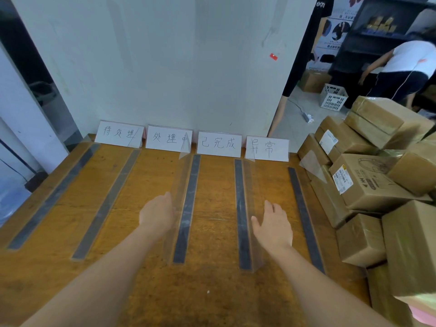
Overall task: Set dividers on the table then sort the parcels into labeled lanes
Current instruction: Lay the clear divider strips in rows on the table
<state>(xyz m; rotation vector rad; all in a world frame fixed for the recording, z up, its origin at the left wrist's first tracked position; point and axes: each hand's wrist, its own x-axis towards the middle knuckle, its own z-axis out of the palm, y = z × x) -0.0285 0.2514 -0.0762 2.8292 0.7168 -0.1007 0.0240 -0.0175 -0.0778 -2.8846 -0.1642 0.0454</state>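
Several clear dividers with dark base strips lie lengthwise on the wooden table (212, 232). My left hand (157, 214) rests flat against the left face of the middle divider (186, 204), fingers together. Beside the divider to its right (243, 208), my right hand (273, 224) hovers with fingers spread, holding nothing. White lane labels (218, 143) with handwritten characters stand along the table's far edge against the wall. A pile of brown cardboard parcels (368, 187) is stacked at the right end of the table, beyond the rightmost divider (304, 215).
A grey wall panel stands right behind the labels. Past the parcels, on the floor at the back right, are a white crate (333, 97) and a power strip, and a person (405, 69) bends over near dark shelves.
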